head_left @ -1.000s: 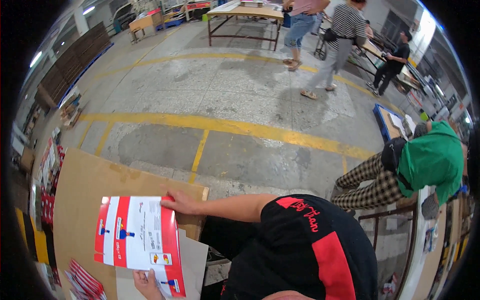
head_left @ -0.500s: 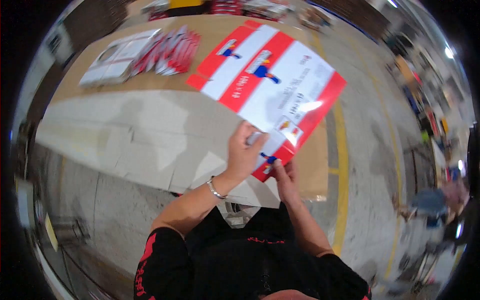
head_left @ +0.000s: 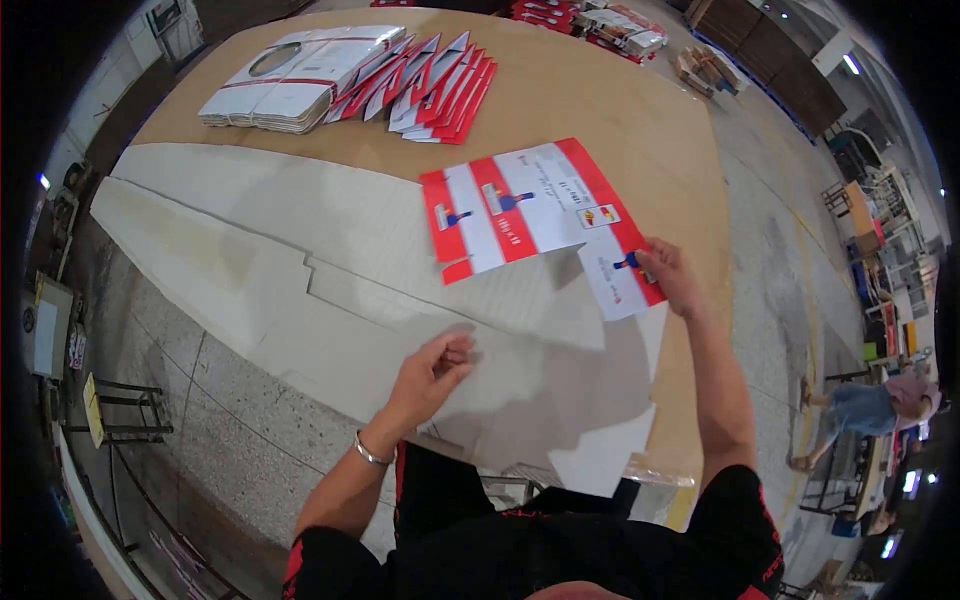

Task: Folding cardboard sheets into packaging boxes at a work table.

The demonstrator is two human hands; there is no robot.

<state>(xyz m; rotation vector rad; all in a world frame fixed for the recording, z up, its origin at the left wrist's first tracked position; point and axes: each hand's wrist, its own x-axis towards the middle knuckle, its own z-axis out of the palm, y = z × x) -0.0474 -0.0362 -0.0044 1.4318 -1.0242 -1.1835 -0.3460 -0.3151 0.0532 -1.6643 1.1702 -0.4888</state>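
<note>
The tabletop ran from a curved far edge to a right edge beside the floor, and a pale board covered its near side, hiding most of the near edge. The board's narrow end pointed to the left. Brown surface showed between the carton and the right edge, and again from the carton to the far edge. To the left of the carton, a broad stretch of board gave room for sideways movement. The tied stack lay near the far left corner, and the folded cartons fanned out just to its right; a strip of brown separated them from the held carton.

The carton was right of the tabletop's middle, slanting above the board and the brown surface, with a flap bent down on its near side. Whether its far end touched anything could not be told.

The right hand was grasping the carton's near right corner, and the right forearm crossed the tabletop's right edge near the near right corner. The left hand was released, well apart from the carton, over the board toward the near edge. Its fingers were loosely curled, its thumb stretched out to the right, and a bracelet circled the wrist.
</note>
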